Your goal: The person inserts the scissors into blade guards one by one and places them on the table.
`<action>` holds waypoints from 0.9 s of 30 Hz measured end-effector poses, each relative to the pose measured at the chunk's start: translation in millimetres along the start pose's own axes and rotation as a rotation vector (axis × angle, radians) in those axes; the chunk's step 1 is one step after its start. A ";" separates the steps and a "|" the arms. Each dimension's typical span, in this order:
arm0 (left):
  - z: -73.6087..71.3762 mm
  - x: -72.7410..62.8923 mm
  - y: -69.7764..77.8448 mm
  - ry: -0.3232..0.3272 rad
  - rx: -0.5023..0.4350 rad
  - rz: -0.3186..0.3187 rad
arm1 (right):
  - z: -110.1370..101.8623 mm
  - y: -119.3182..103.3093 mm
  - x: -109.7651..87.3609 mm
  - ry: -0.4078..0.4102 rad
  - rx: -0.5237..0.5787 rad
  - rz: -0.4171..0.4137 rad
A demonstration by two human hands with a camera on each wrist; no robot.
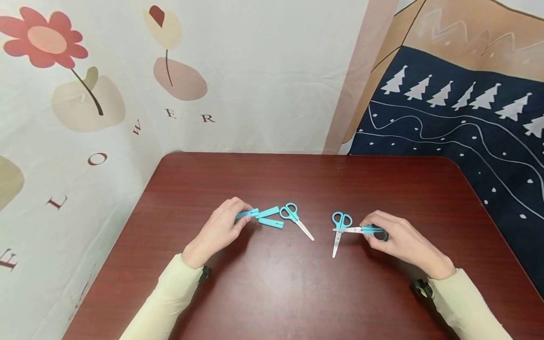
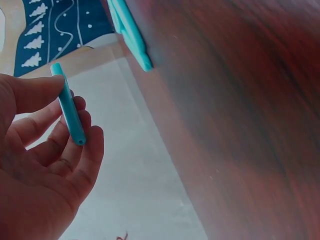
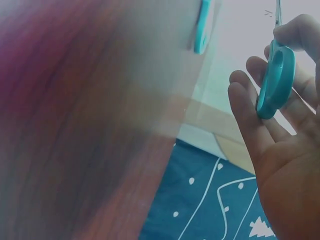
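Between thumb and fingers, my left hand point(image 1: 218, 230) pinches a turquoise scissors sheath point(image 2: 72, 112). Just right of it in the head view are two more sheaths, an upper one point(image 1: 268, 212) and a lower one point(image 1: 271, 223). One pair of scissors point(image 1: 293, 215) with turquoise handles lies beside them, blades toward the front right. My right hand point(image 1: 401, 241) holds another pair of scissors point(image 3: 277, 82) by the handles, blades pointing left. In the head view those blades cross over a third pair of scissors point(image 1: 342, 220); whether they touch, I cannot tell.
Everything is on a reddish-brown table point(image 1: 272, 288) with rounded far corners. A pale cloth with flower prints point(image 1: 272, 71) hangs behind and to the left. At the right is a dark blue cloth with white trees point(image 1: 442, 118).
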State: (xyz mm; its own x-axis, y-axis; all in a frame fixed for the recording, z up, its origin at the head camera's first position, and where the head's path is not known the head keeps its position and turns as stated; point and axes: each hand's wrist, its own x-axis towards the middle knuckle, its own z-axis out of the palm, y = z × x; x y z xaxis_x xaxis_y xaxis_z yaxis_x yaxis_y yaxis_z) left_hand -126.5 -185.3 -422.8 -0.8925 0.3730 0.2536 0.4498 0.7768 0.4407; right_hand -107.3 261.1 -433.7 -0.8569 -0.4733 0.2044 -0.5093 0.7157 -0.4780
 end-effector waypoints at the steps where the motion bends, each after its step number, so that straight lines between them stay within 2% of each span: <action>1: 0.5 0.4 2.0 0.004 -0.003 0.007 | 0.4 -1.7 1.3 0.002 0.007 -0.005; 13: 7.4 0.5 20.3 0.004 -0.019 0.056 | 4.8 -21.5 18.6 0.016 0.029 -0.037; 18: 12.2 0.1 25.0 0.016 -0.029 0.097 | 9.4 -27.8 24.9 0.035 0.028 -0.056; 27: 21.7 -0.6 34.5 0.076 -0.016 0.197 | 21.0 -39.2 33.6 0.074 0.001 -0.101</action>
State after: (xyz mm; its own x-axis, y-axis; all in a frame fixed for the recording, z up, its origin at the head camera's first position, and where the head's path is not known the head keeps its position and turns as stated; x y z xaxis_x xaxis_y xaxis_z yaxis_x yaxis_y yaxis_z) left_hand -111.1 -147.7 -426.4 -0.7826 0.4766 0.4005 0.6162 0.6845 0.3895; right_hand -114.4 206.3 -426.1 -0.8050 -0.5032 0.3143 -0.5930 0.6660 -0.4525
